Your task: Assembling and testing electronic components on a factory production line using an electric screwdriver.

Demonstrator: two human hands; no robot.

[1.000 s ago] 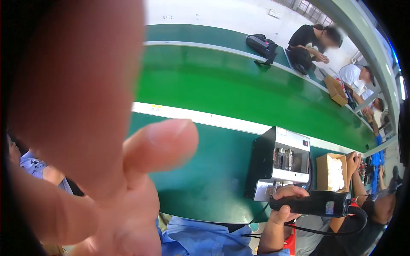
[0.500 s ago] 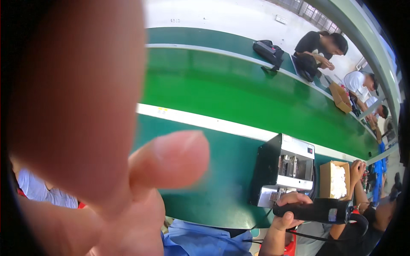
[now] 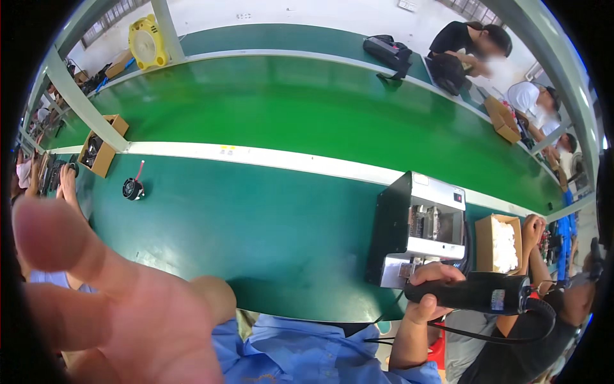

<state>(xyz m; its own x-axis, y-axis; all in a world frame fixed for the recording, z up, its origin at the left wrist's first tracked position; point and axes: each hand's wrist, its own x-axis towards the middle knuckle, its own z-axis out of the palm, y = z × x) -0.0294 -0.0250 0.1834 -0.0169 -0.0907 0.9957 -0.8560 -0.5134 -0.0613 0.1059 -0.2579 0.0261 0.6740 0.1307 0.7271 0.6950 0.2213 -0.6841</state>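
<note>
My left hand (image 3: pixel 128 307) is raised close to the camera at the lower left, palm showing and fingers spread, with nothing in it. In my right hand (image 3: pixel 420 312) is a black cylindrical handheld device (image 3: pixel 470 292), held roughly level, a silvery label near its far end and a black cable curling from it. Just beyond that hand stands a black and silver bench machine (image 3: pixel 437 221) with an open front showing metal parts. A small round black motor (image 3: pixel 133 189) with a red lead lies on the green tabletop (image 3: pixel 275 224), beyond my left hand.
A cardboard box of white pieces (image 3: pixel 505 246) stands right of the machine, near a co-worker's arm (image 3: pixel 536 246). Another box (image 3: pixel 99 150) with black parts sits at the left by a metal post. A bright green belt (image 3: pixel 307 109) runs behind; a yellow fan (image 3: pixel 147 43) stands beyond.
My left hand has dropped from in front of the camera toward the lower left, uncovering the table's left side and the motor. My right hand still holds the black device.
</note>
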